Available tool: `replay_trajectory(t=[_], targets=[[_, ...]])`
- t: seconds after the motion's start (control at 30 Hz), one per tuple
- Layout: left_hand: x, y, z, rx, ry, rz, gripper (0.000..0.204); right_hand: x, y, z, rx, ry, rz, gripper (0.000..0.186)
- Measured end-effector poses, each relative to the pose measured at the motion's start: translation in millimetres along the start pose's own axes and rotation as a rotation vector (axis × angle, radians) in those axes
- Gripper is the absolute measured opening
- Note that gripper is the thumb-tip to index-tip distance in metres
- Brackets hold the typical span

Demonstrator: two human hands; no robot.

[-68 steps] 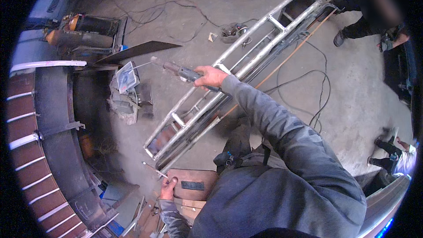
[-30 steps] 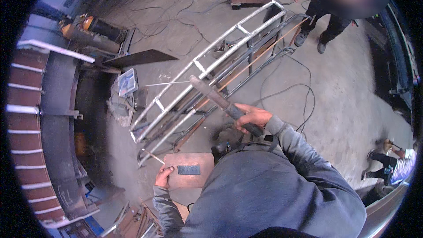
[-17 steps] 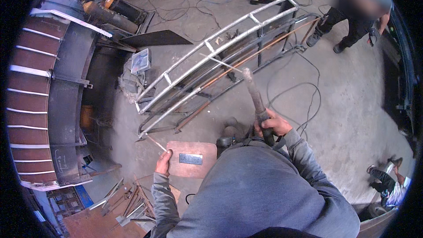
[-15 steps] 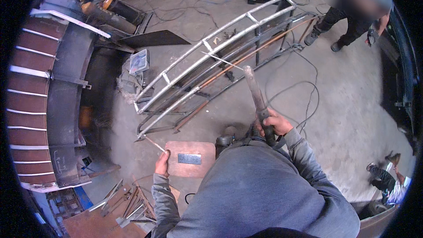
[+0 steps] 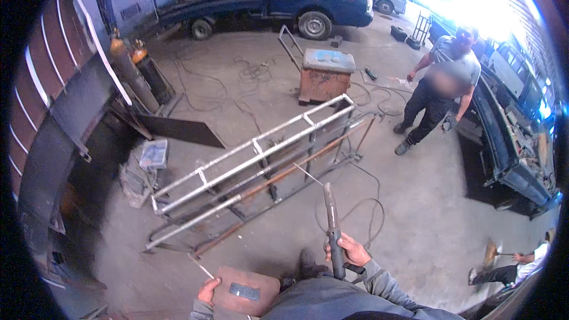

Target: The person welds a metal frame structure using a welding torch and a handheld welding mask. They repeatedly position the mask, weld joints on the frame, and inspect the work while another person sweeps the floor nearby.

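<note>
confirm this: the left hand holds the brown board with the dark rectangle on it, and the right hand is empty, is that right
Not quite: the right hand is not empty. The head view shows it gripping a long dark handle with a thin rod at its tip. The rest stands.

Fingers of the right hand (image 5: 354, 251) pass partly out of sight behind the dark handle (image 5: 336, 259), and below the left hand (image 5: 207, 291) the sleeve (image 5: 202, 310) runs off the lower edge. A blur (soft-edged, roundish) covers the middle of a standing person (image 5: 432, 102). The upper edge crops the blue truck (image 5: 320, 1); the dark rim cuts another person (image 5: 534, 262).
</note>
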State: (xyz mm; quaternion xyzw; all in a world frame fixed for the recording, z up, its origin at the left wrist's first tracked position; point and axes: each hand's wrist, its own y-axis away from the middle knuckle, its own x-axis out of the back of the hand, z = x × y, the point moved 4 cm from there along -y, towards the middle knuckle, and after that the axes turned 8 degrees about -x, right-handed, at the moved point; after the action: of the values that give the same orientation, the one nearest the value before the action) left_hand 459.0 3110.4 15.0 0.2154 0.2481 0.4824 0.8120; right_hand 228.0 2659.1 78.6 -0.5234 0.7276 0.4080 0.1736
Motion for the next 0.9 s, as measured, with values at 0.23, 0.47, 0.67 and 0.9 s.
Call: replay_trajectory(t=[0.23, 0.47, 0.67, 0.9], targets=[[-20, 5, 11, -0.014, -0.295, 0.034, 0.050, -8, 46, 13, -0.080, 0.028, 0.096, 0.050], [-40, -13, 37, -0.002, -0.452, -0.062, 0.063, -28, 61, -3, -0.106, 0.135, 0.262, 0.049], [-49, -26, 27, -0.076, -0.539, -0.006, 0.062, 4, 73, -15, -0.073, 0.178, 0.284, 0.063], [-134, -41, 27, -0.117, -0.779, -0.051, 0.056, 62, 96, -64, -0.038, 0.211, 0.299, 0.075]])
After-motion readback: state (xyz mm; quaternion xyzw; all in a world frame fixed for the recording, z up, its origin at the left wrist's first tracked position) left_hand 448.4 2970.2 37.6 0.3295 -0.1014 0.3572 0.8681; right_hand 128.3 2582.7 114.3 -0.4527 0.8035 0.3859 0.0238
